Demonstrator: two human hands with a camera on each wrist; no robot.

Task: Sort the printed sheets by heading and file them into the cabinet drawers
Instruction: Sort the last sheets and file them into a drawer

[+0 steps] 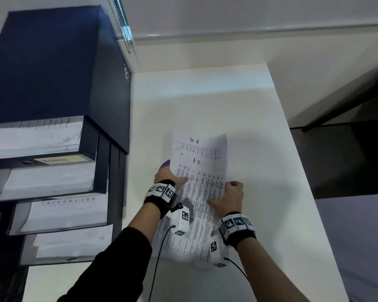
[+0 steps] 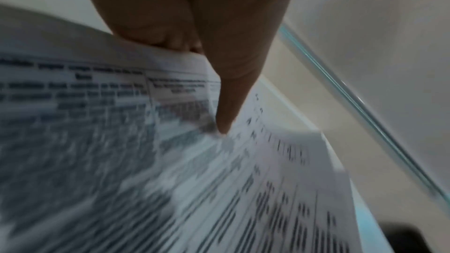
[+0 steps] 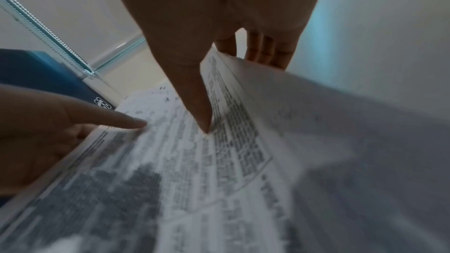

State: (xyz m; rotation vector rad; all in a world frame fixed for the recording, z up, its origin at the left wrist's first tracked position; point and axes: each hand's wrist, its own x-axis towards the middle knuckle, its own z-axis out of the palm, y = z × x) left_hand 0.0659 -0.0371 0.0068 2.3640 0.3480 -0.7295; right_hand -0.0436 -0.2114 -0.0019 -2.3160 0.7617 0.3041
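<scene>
A stack of printed sheets (image 1: 201, 192) is held above the white table (image 1: 260, 138) by both hands. The top sheet is headed "A.R."; the one behind it, sticking out further away, is headed "H.R.". My left hand (image 1: 177, 179) pinches the stack's left edge, thumb on top (image 2: 226, 103) and fingers underneath. My right hand (image 1: 225, 195) pinches the right edge, where the top sheet (image 3: 243, 114) lifts off the stack beside the thumb (image 3: 197, 103). The dark cabinet (image 1: 52, 66) stands at left with several drawers pulled out; the top drawer (image 1: 42, 138) and those below hold sheets.
A yellowish label (image 1: 59, 160) sits on a drawer front. Something purple (image 1: 165, 164) shows just beyond my left hand. A blind chain (image 1: 124, 25) hangs behind the cabinet. The table's right edge (image 1: 297, 149) drops to a dark floor.
</scene>
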